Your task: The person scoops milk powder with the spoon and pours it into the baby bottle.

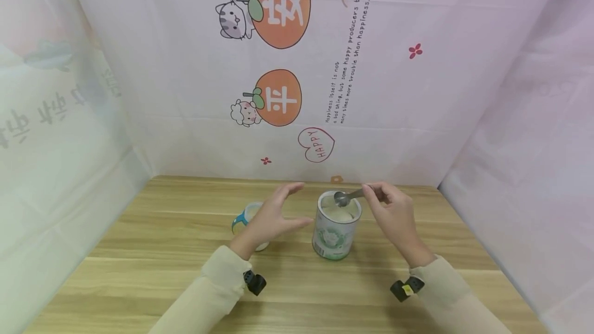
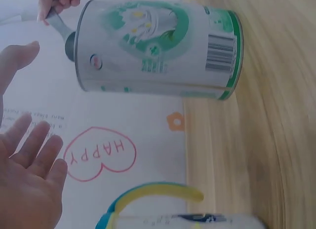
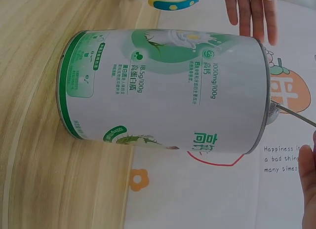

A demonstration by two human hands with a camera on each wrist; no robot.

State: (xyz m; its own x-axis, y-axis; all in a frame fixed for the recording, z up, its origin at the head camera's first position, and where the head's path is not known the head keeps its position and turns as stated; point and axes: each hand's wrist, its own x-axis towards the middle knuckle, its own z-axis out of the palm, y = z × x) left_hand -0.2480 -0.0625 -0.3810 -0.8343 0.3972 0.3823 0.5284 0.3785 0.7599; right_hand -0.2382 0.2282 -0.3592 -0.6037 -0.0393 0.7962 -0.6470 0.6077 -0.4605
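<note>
A white and green milk powder can [image 1: 333, 241] stands upright and uncovered on the table, with pale powder [image 1: 337, 214] visible inside. My right hand [image 1: 393, 213] pinches the handle of a metal spoon [image 1: 342, 199], whose round bowl is at the can's mouth. To the left of the can, my left hand [image 1: 275, 216] is held with thumb and fingers spread, apart from the can and holding nothing. Partly hidden behind that hand is a white mug [image 1: 253, 209] with a blue and yellow handle [image 2: 153, 189].
Everything stands on a wood-grain table [image 1: 195, 272]. A white printed cloth [image 1: 394, 92] rises at the table's back edge, and white cloth sides hang at left and right. Both wrists wear small black cameras.
</note>
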